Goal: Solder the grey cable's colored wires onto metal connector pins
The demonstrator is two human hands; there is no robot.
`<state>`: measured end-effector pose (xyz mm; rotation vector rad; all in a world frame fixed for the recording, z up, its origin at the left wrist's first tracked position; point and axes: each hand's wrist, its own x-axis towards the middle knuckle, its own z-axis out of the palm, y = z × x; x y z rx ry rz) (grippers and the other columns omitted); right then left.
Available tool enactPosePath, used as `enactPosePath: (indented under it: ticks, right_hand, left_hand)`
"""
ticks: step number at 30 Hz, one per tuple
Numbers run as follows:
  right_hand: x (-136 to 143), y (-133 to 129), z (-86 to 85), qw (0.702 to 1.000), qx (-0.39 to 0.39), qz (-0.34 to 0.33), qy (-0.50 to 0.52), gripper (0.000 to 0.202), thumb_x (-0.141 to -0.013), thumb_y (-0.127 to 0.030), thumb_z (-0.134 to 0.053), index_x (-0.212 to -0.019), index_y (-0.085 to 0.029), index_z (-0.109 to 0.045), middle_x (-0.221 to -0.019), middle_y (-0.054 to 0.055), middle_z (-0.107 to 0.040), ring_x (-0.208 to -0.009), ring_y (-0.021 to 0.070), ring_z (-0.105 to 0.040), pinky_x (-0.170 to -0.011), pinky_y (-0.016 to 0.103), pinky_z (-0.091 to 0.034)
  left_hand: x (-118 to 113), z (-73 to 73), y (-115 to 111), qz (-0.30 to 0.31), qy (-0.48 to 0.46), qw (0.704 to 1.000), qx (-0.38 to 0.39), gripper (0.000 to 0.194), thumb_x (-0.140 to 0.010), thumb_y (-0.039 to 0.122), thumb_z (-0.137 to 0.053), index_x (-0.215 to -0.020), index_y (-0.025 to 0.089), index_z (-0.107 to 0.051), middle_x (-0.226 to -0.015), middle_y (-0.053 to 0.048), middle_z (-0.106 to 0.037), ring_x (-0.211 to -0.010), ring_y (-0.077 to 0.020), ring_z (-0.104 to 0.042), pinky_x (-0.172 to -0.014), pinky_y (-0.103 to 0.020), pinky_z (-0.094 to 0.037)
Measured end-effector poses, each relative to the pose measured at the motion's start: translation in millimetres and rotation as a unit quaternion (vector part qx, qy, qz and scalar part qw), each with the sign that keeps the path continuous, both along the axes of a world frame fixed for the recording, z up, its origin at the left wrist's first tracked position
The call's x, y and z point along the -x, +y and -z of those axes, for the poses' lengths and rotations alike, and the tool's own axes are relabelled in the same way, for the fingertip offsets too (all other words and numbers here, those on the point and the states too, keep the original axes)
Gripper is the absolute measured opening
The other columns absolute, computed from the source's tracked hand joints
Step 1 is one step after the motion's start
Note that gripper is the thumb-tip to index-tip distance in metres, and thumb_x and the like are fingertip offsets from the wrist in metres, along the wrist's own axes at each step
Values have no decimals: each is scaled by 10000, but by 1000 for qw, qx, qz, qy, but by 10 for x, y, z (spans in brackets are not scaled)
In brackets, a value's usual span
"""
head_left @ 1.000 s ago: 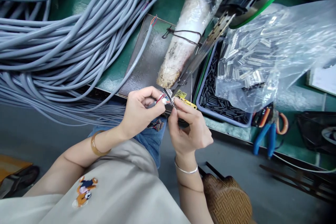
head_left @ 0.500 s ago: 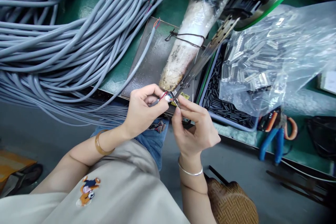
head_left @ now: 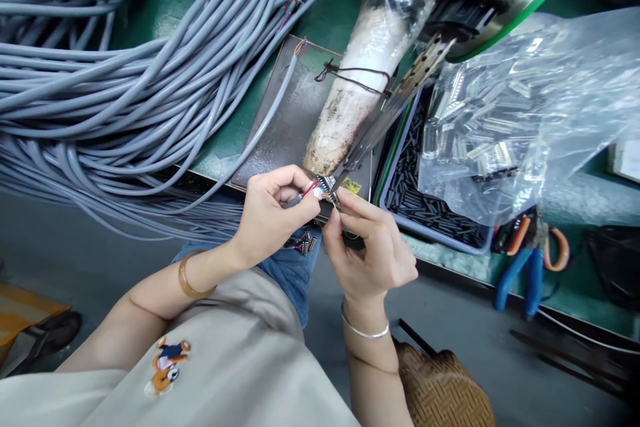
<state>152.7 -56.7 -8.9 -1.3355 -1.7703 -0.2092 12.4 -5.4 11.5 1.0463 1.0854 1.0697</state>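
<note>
My left hand (head_left: 274,213) pinches the end of a grey cable whose thin coloured wires (head_left: 314,187) fan out at the fingertips. Those wires meet a small metal connector (head_left: 327,183) just under the soldering iron's dark tip. My right hand (head_left: 371,240) has its thumb and forefinger closed at the connector's right side, on what looks like a thin wire; the detail is too small to be sure. The soldering iron (head_left: 383,123) slants down from the upper right, beside a white plastic-wrapped tube (head_left: 345,97) tied with dark string.
Grey cables (head_left: 165,80) pile up at the left. A metal plate (head_left: 285,113) lies behind my hands. To the right are a blue tray (head_left: 435,230) of small black sleeves, a plastic bag (head_left: 520,113) of connectors and blue-handled pliers (head_left: 533,280). Finished-looking connectors (head_left: 304,242) hang by my lap.
My right hand has shifted slightly left, its thumb closer to the connector. The connector appears tilted a little differently. My left hand has barely moved.
</note>
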Motion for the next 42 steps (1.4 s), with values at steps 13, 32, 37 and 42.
enactPosePath:
  ticks: [13,32,37,42]
  right_hand:
    - [18,36,-64,999,13,11,35,203,-834,-79,-792,-931,-215,-677,-1047,26,-819,-894,146,-791,-835,247,-642]
    - [-185,-93,-26,986,-102,-11,129,124,-960,-187,-652,-1035,-228,-742,-588,-69,-620,-411,98,-542,-429,259,-451]
    - [-151,-92,-16,972,-141,28,185,381,-940,-99,-640,-1283,-265,-654,-824,-43,-765,-534,123,-687,-553,281,-600]
    - [-35,-136,27,995,34,3,96,234,-869,-52,-736,-1026,-216,-676,-1032,21,-820,-924,170,-802,-843,289,-663]
  left_hand:
    - [-16,-2,-13,-12,29,998,-48,156,-740,175,-704,-633,157,-591,-564,42,-512,-475,-38,-359,-442,-192,-265]
    - [28,63,-72,43,35,998,-11,67,-689,179,-629,-645,142,-595,-707,-24,-629,-530,-47,-423,-471,-188,-295]
    - [55,90,-81,35,21,999,-11,69,-696,188,-642,-656,142,-609,-692,-20,-625,-533,-51,-432,-475,-187,-300]
    - [37,87,-63,26,5,999,-19,91,-701,205,-661,-645,149,-616,-650,-15,-600,-550,-71,-477,-474,-187,-321]
